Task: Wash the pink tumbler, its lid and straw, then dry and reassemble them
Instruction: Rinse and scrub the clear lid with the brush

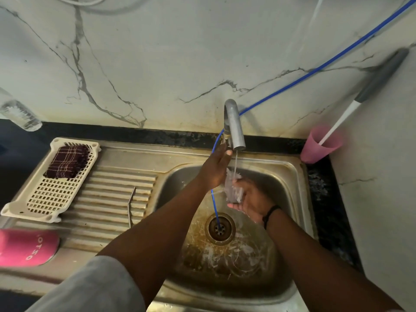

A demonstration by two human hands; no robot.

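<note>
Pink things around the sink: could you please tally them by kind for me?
Pink tumbler, lying on the drainboard: 1
Pink cup, holding a brush handle: 1
Total: 2

Stained dull steel sink (290, 167), matt metal tap (234, 124), cream plastic rack (33, 199), checked cloth (67, 162)

Counting what's at my sink

I see my two hands, left (216, 167) and right (249, 199), one tap (234, 127), one pink tumbler (24, 247), one pink cup (320, 145), one cream basket (51, 181) holding one checked cloth (67, 162), one blue hose (315, 68), one drain (220, 228).
</note>
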